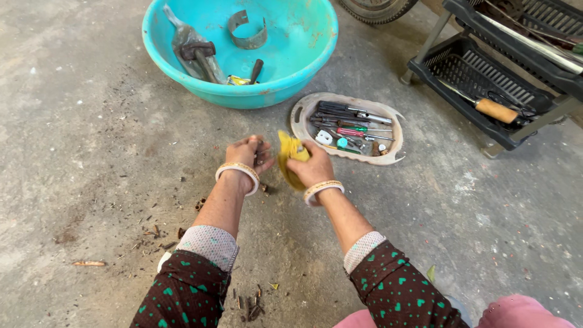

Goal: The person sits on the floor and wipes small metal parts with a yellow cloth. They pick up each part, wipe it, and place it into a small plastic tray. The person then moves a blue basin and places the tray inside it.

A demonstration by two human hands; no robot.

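Note:
My left hand is closed around a small dark metal piece, held just above the concrete floor. My right hand grips a crumpled yellow cloth right beside the left hand. Both wrists wear pale bangles. An oval tray holding several screwdrivers and small tools lies just beyond my right hand. Farther back stands a turquoise basin with a hammer, a curved metal band and other bits inside.
A black plastic rack with a wooden-handled tool and scissors stands at the right. A tyre shows at the top edge. Rusty debris and twigs litter the floor near my arms.

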